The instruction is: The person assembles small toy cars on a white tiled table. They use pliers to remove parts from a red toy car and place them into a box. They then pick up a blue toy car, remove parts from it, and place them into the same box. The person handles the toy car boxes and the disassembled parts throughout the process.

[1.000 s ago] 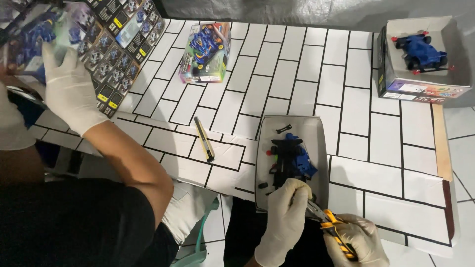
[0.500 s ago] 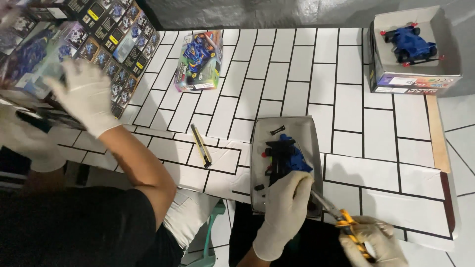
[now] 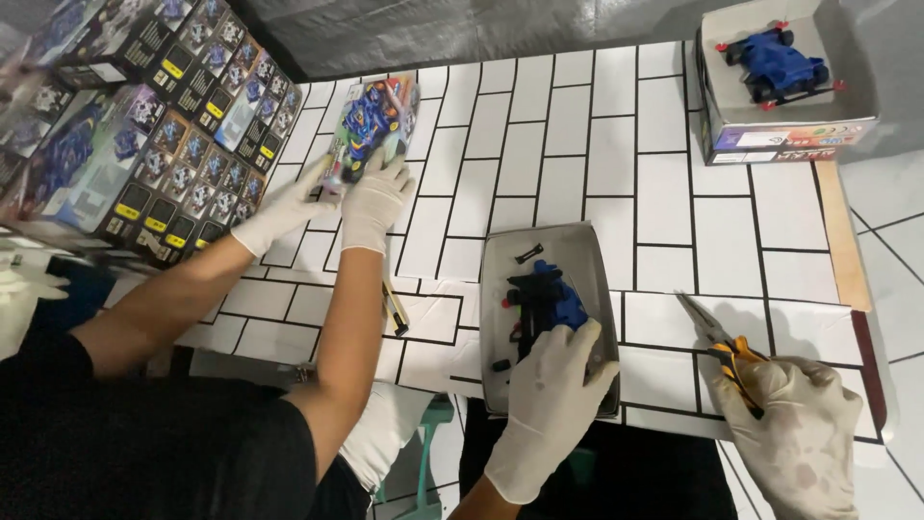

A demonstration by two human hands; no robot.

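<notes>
Left hand (image 3: 549,404): clamped on blue toy car (image 3: 547,300), steadying it in metal tray (image 3: 500,260) | Right hand (image 3: 804,433): closed around orange-handled pliers (image 3: 722,347), tip resting on table (image 3: 577,144).

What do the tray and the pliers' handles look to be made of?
Tray: likely metal, dull grey with a soft sheen and thin raised rim. Pliers in the right hand: bare grey metal nose, handles look like orange and black plastic or rubber.

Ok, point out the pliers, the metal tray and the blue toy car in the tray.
pliers (image 3: 724,349), head view, on the pivot above the orange handles
metal tray (image 3: 505,252), head view, bare floor near far-left corner
blue toy car (image 3: 556,300), head view, blue body
</notes>
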